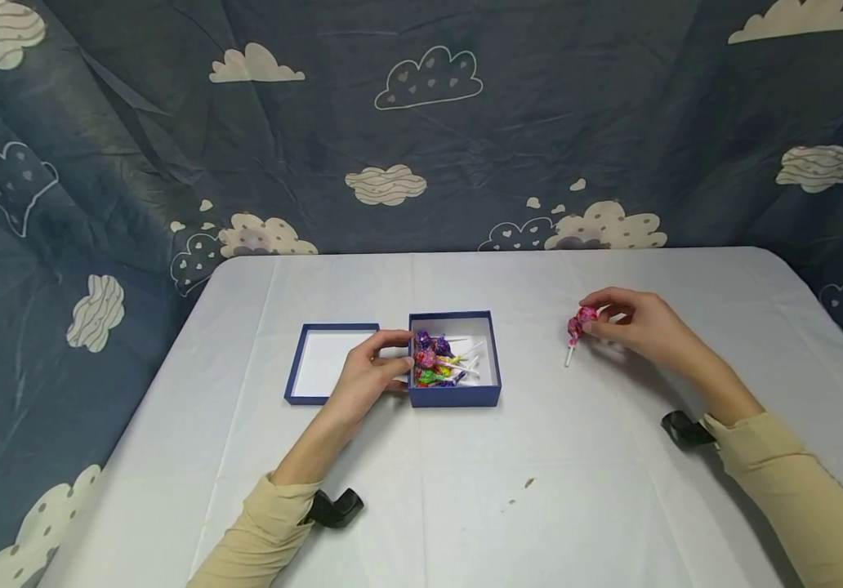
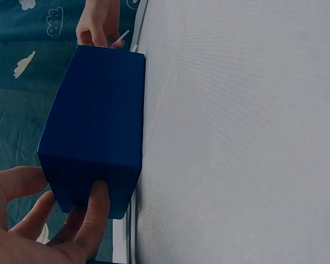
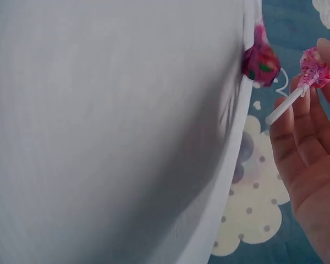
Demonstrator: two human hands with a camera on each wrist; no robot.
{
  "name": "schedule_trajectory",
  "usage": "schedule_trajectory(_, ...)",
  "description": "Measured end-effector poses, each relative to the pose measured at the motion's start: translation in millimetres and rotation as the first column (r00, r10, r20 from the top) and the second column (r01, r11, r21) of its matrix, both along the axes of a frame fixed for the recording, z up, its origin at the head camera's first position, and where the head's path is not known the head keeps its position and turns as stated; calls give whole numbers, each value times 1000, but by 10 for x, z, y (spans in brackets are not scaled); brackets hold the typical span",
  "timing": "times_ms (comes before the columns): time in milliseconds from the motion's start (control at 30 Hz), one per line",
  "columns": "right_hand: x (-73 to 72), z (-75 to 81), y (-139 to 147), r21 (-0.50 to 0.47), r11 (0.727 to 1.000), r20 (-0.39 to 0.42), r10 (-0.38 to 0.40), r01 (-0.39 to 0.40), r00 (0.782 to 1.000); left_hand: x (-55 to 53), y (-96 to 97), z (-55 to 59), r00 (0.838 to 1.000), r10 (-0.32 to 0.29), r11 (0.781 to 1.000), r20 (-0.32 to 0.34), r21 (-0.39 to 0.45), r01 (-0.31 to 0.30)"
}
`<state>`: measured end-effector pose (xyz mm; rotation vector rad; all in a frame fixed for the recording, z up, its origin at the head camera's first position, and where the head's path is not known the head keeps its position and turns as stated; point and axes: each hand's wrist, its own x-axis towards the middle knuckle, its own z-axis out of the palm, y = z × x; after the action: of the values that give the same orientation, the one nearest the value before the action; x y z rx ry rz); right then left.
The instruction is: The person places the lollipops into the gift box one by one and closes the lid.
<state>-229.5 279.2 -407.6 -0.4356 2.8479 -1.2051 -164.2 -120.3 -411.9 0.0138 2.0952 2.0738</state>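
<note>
My right hand [image 1: 638, 327] pinches a pink-wrapped lollipop [image 3: 317, 70] between thumb and fingers, its white stick pointing away from the palm. A second lollipop [image 3: 261, 65] in a pink and red wrapper is close by at the table; in the head view the two overlap. My left hand [image 1: 372, 371] touches the left side of a blue box [image 1: 455, 397]. Its fingertips lie against that outer wall in the left wrist view. Inside the box are several lollipops [image 1: 432, 355] in purple, red, yellow and green wrappers, their sticks mostly pointing right.
A blue-edged lid [image 1: 322, 363] with a white inside lies left of the box, partly behind my left hand. White cloth covers the table [image 1: 539, 506]; small brown specks [image 1: 528, 483] lie near its front. A dark cloud-patterned curtain [image 1: 421, 147] hangs behind.
</note>
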Motion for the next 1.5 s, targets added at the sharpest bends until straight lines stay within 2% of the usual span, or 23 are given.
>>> schedule_trajectory(233,34,25,-84,-129,992,12,-10,12,1000,-16,3,-12,1000,7,1000,-6,6,-7)
schedule_trajectory(500,84,111,-221,-180,984,24,16,-11,1000,-17,1,-5,1000,7,1000,-13,1,-7)
schedule_trajectory(767,157,202,-403,-159,987,23,23,-19,999,-20,3,-10,1000,8,1000,-6,-1,-9)
schedule_trajectory(967,219,265,-538,-143,989,-31,44,-48,999,-26,5,-16,1000,5,1000,-6,4,-5)
schedule_trajectory(1167,270,293,-670,-147,988,-35,33,-37,999,-20,-3,-24,1000,0,1000,-1,9,0)
schedule_trajectory(1500,376,371,-948,-152,982,-79,100,-111,992,-18,-12,-44,1000,2,1000,-12,10,-2)
